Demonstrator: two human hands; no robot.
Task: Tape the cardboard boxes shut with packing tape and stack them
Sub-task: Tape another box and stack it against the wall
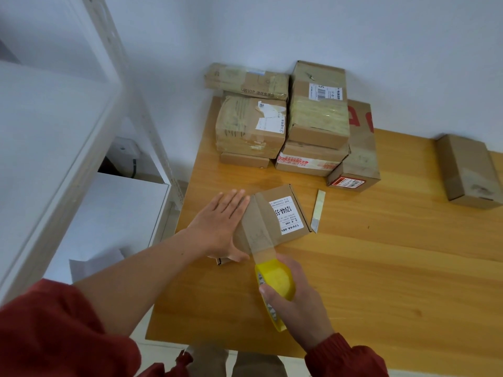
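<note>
The small cardboard box (pixel 272 213) with a white label lies near the left edge of the desk (pixel 381 268), about midway along it; a strip of tape (pixel 265 255) runs over its top and down its near side to the packing tape roll (pixel 277 281), so the step in hand looks like sealing this box. The left hand (pixel 217 227) lies flat on the box's left part, its fingers (pixel 234 202) straight and pressing, grasping nothing; the right hand (pixel 299 303) is curled round the yellow roll just in front of the box, holding the strip taut. Next, I judge, the strip must be severed close to the box and its end smoothed down, the left hand steadying the box meanwhile; then the box can join the others. A slim pale tool (pixel 319 210), perhaps a cutter, lies just right of the box; a stack of boxes (pixel 285 123) stands at the desk's far left corner against the wall; a lone box (pixel 468 170) sits near the far right edge.
</note>
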